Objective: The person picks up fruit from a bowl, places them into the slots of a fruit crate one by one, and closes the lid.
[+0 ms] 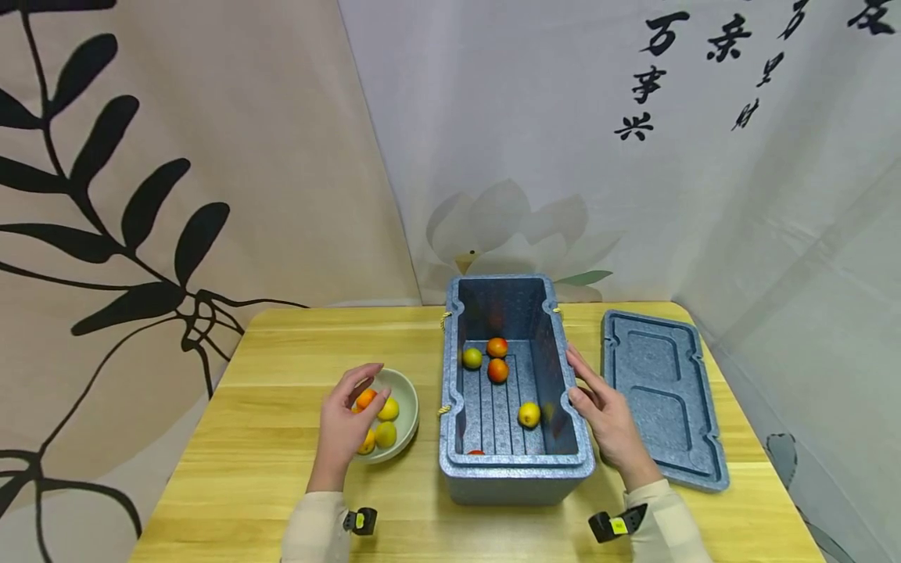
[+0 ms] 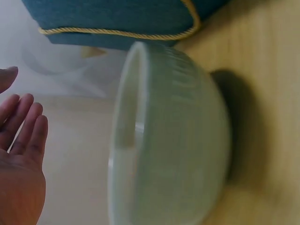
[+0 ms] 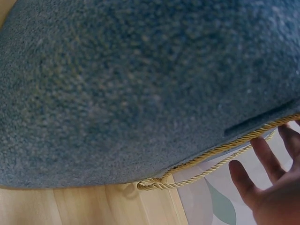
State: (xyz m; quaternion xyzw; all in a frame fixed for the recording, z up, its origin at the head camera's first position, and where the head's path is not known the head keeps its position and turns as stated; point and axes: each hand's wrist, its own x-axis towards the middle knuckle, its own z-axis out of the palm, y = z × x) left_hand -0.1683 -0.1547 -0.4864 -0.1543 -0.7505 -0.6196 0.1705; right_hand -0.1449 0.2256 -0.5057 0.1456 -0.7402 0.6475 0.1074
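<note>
**Two hands, one bowl, one open foam box on a wooden bench**

A person's left hand [image 1: 346, 426] hovers over the near-left rim of a pale green bowl [image 1: 411, 407] on the left half of the wooden bench [image 1: 267, 469], its grip open: the fingers are spread and loosely bent above the fruit, closing on nothing. The left wrist view confirms straight, parted fingers [image 2: 29, 126] beside the bowl's ribbed outer wall. Four fruits show in the bowl: one orange fruit [image 1: 365, 399] just under the fingertips and three yellow ones [image 1: 388, 409], partly hidden by the hand.

Just right of the bowl stands a blue-grey foam box [image 1: 517, 469], lid off, with yellow cord handles [image 2: 117, 33] at its sides. Inside lie two red-orange fruits [image 1: 497, 370] near the middle, two yellow fruits [image 1: 529, 414], one toward the far left and one toward the near right, and a sliver of another red one [image 1: 475, 452] against the near wall, five in all.

The right hand [image 1: 607, 418] rests against the box's right rim with its grip open, fingers extended along the edge and thumb touching it. Beyond that hand, the single matching lid [image 1: 665, 399] lies flat, inner side up, near the bench's right edge. One wrist device shows on each sleeve.
</note>
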